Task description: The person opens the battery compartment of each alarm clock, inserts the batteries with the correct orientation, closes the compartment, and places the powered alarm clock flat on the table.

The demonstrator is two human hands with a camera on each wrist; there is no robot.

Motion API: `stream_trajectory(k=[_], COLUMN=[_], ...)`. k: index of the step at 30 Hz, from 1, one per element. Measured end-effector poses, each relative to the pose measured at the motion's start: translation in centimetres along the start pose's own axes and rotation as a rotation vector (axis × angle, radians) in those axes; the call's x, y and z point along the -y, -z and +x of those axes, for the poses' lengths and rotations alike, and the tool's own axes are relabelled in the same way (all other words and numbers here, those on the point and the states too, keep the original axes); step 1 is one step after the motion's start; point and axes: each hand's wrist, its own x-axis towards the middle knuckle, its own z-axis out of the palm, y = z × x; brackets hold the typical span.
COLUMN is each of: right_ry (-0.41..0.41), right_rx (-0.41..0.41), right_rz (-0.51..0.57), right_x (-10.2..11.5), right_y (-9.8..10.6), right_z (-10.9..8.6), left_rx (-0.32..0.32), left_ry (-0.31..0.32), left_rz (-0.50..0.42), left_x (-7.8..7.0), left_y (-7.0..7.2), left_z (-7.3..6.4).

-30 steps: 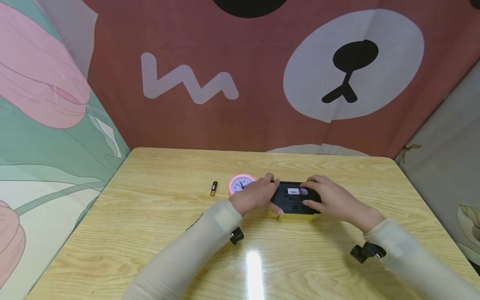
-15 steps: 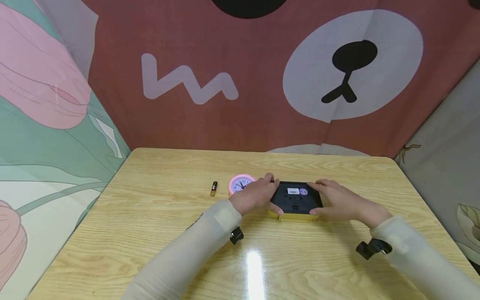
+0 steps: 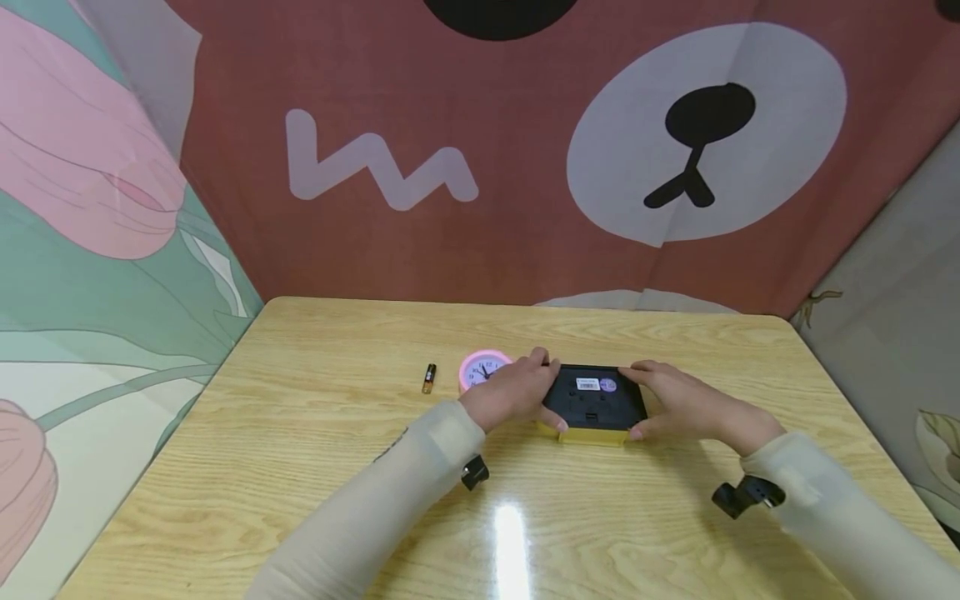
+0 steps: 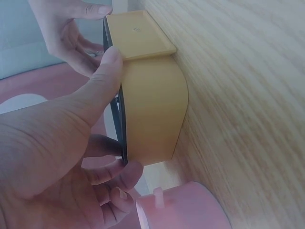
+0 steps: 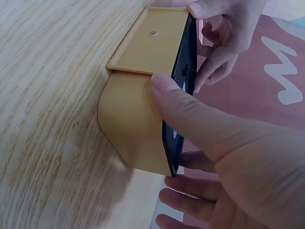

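Note:
A yellow box-shaped device (image 3: 592, 437) with a black back panel (image 3: 592, 408) lies on the table, that panel facing up. White and purple stickers are on the panel. My left hand (image 3: 513, 392) grips its left end, thumb on the near side and fingertips at the far edge. At the other end my right hand (image 3: 682, 404) holds it the same way; its thumb touches the yellow side (image 5: 136, 114) in the right wrist view. A pink round alarm clock (image 3: 472, 368) sits just left of the device, partly hidden behind my left hand.
One AA-type battery (image 3: 429, 378), black and copper, lies left of the pink clock. Everything stands on a wooden table (image 3: 337, 467). Behind it hangs a printed cloth (image 3: 420, 250) with a bear pattern.
My right hand has shifted right, from fingers over the black panel to the device's right end. My left hand stays in place, and the device has hardly moved.

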Motion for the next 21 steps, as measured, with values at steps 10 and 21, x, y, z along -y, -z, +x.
stream_trajectory(k=[10,21], right_ry=[0.016,0.015], right_rx=[0.003,0.004], right_rz=[0.019,0.018], right_x=[0.04,-0.23], right_y=[0.22,-0.01], right_z=[0.10,0.08], left_rx=[0.006,0.010], left_ry=[0.007,0.012], left_rz=[0.036,0.027], left_x=[-0.11,-0.15], left_y=[-0.04,-0.01], left_z=[0.11,0.11])
